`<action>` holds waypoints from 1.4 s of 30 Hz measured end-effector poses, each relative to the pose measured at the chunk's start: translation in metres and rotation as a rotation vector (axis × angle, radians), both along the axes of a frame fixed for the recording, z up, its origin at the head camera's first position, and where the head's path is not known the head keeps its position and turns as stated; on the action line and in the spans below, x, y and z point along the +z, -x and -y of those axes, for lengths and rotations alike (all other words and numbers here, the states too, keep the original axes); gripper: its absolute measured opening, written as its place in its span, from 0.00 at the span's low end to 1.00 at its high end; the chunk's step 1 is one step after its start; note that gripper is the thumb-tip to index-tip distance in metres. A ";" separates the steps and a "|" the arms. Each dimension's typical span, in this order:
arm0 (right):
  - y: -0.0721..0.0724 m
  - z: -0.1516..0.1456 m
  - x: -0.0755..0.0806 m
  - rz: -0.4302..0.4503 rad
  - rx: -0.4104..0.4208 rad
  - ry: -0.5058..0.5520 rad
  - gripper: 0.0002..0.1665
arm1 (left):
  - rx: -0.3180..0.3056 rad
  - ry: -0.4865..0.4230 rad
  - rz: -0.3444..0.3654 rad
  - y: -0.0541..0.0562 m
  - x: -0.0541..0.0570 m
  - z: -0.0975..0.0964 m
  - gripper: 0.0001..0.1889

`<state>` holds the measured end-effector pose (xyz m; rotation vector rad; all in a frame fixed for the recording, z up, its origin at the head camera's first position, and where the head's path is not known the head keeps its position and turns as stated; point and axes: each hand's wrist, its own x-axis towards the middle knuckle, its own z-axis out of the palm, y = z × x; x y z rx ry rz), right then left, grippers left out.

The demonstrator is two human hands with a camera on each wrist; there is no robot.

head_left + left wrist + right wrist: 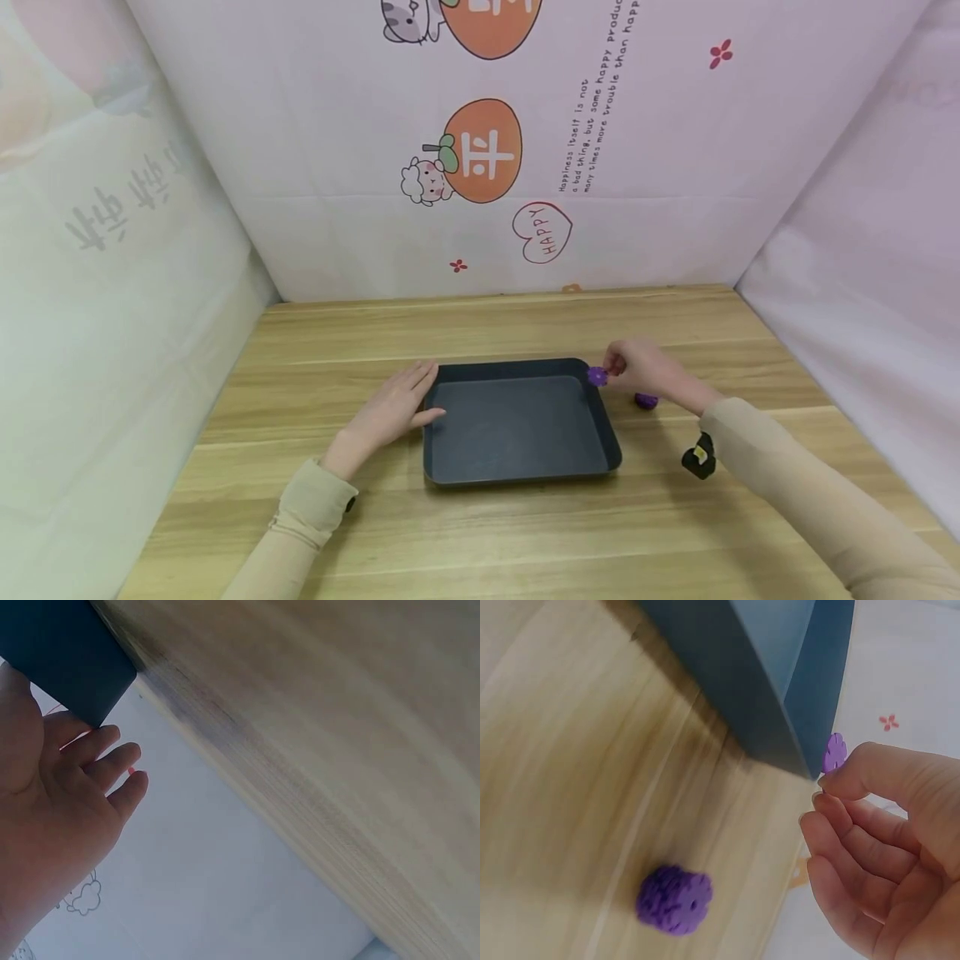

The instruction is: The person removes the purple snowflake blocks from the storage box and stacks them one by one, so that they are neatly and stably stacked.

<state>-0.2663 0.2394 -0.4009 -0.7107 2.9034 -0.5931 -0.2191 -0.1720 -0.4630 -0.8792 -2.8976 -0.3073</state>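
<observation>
A dark grey rectangular tray (517,482) lies on the wooden table. My left hand (397,406) rests at its upper left corner, fingers extended along the outside and thumb over the left rim. In the left wrist view, that hand (71,776) is beside the tray's corner (82,660). Between thumb and forefinger, my right hand (643,367) pinches a purple notched plastic disc (597,376) at the tray's upper right corner. The right wrist view shows the disc (835,753) upright by the rim. A stack of similar purple discs (673,900) lies on the table under the right forearm.
The wooden table (337,333) extends around the tray. White printed cloth (315,150) hangs behind it, with more cloth on the left and right sides. A black strap with a yellow label (699,456) is at the right cuff.
</observation>
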 end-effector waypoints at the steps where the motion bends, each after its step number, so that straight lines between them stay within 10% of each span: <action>1: 0.000 -0.003 -0.001 -0.006 -0.007 -0.008 0.06 | 0.000 0.000 -0.003 0.000 0.000 0.000 0.40; 42: -0.004 -0.073 -0.029 0.041 -0.124 -0.043 0.07 | -0.011 -0.003 -0.007 0.000 -0.001 0.001 0.40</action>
